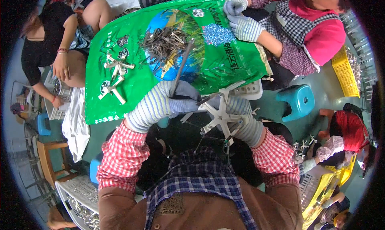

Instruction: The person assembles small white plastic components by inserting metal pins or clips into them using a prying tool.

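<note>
The gloved left hand (160, 105) gripped a dark rod (183, 66); the right hand (247, 124) clasped a white, star-shaped frame (221, 118) — held between the plaid apron (196, 182) and the green sheet (140, 87).

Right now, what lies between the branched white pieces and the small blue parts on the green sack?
In the head view, a pile of thin dark strips; the dark rod in the left hand slants into that stretch too.

The green plastic-covered surface (140, 83) carries a heap of dark narrow strips (165, 41), a pile of small blue pieces (218, 34) right of it and white branched pieces (118, 71) on the left
</note>
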The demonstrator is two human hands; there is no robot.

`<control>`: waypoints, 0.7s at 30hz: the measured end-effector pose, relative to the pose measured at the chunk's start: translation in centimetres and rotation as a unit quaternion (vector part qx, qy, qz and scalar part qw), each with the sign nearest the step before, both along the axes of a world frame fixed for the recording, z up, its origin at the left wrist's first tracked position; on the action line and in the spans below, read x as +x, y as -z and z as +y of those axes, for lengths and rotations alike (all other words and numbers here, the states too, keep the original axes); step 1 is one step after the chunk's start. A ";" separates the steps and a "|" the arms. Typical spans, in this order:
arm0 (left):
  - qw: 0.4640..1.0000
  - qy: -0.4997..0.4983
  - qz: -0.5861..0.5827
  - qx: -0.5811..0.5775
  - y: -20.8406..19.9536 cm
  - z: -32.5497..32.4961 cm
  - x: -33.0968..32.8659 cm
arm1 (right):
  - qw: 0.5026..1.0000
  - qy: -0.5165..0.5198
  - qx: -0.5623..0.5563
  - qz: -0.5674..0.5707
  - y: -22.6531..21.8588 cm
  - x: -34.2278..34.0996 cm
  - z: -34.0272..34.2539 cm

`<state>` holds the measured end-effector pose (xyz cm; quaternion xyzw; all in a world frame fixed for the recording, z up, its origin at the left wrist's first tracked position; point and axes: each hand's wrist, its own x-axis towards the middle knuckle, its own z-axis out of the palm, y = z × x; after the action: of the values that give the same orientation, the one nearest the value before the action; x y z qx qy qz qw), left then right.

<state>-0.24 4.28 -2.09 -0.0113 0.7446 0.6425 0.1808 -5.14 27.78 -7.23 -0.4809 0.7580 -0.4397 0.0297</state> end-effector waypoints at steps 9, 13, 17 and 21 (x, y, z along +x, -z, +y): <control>0.999 -0.030 -0.013 0.029 1.0 0.6 -0.3 | 0.992 0.049 0.081 0.083 -1.3 0.1 -0.2; 0.998 -0.039 -0.031 0.030 1.1 0.3 -0.1 | 1.000 0.005 0.026 0.009 -0.7 -0.2 -0.1; 1.000 -0.008 -0.020 0.008 1.0 0.1 -0.1 | 0.999 0.005 -0.012 0.035 -0.5 0.0 0.0; 1.000 0.023 -0.008 -0.015 1.0 -0.3 0.3 | 0.992 -0.006 0.119 0.048 -0.4 0.3 -0.1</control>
<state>0.02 3.99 -3.06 -0.0023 0.7527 0.6268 0.2015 -4.86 27.71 -6.82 -0.4987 0.8026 -0.3228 0.0530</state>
